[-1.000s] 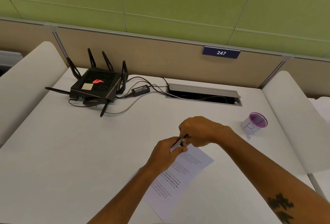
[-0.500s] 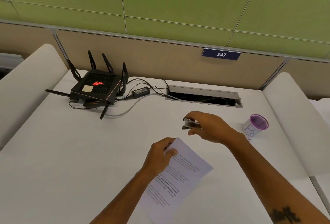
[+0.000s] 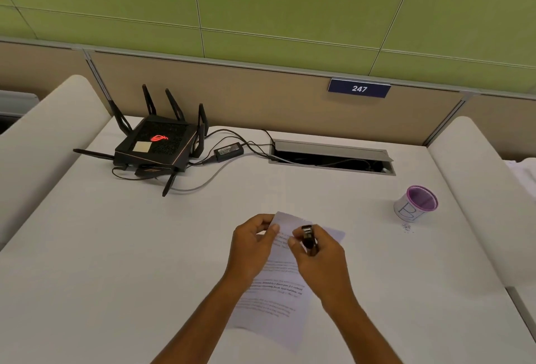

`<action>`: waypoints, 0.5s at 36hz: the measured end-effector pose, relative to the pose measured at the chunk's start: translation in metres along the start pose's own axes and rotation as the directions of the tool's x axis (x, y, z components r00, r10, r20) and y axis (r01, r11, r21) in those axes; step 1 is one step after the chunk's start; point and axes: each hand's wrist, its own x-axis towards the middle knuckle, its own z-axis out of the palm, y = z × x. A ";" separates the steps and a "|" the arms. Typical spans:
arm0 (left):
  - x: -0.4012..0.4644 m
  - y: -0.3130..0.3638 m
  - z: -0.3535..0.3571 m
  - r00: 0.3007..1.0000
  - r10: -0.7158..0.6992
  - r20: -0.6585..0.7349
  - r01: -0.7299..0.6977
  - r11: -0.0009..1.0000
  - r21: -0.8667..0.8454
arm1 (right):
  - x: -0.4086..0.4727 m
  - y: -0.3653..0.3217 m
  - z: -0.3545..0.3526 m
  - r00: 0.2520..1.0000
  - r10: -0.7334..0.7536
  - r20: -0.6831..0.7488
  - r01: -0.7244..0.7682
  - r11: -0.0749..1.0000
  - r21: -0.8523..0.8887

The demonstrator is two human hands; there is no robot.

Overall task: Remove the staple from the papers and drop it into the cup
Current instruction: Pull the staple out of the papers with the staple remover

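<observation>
Green wall panels and a tan divider are running along the back of a white desk (image 3: 87,247), with a little blue "247" sign (image 3: 359,88) sitting up on the divider. Both hands are working close together near the middle. The left hand (image 3: 252,244) is pinching the top left corner of the papers (image 3: 278,299) between thumb and fingers, lifting that end a bit. Right beside it, the right hand (image 3: 319,256) is gripping a small dark staple remover (image 3: 309,237), holding it right over the top edge of the papers, almost touching the left thumb. The staple itself is too tiny to make out, so I can't say whether it's in or out. The cup (image 3: 416,204), white with a purple rim, is standing well off to the right of the right hand and a bit farther back, with a few dark specks lying on the desk just in front of it. Way off to the far left of the left hand a black router (image 3: 156,146) is glowing red, cables trailing over to a desk cable slot (image 3: 330,156) straight out beyond both hands.
</observation>
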 end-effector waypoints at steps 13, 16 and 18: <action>-0.040 0.031 0.013 0.994 0.101 -0.036 -0.104 0.989 -0.109 | -0.023 -0.026 0.007 0.970 -0.217 -0.108 0.220 0.975 0.015; -0.052 0.039 0.013 0.983 0.182 -0.035 -0.184 0.981 -0.059 | -0.027 -0.031 0.004 0.970 -0.224 -0.091 0.231 0.970 0.077; -0.059 0.045 0.013 0.975 0.218 -0.043 -0.219 0.975 -0.025 | -0.029 -0.034 0.001 0.970 -0.222 -0.098 0.233 0.966 0.113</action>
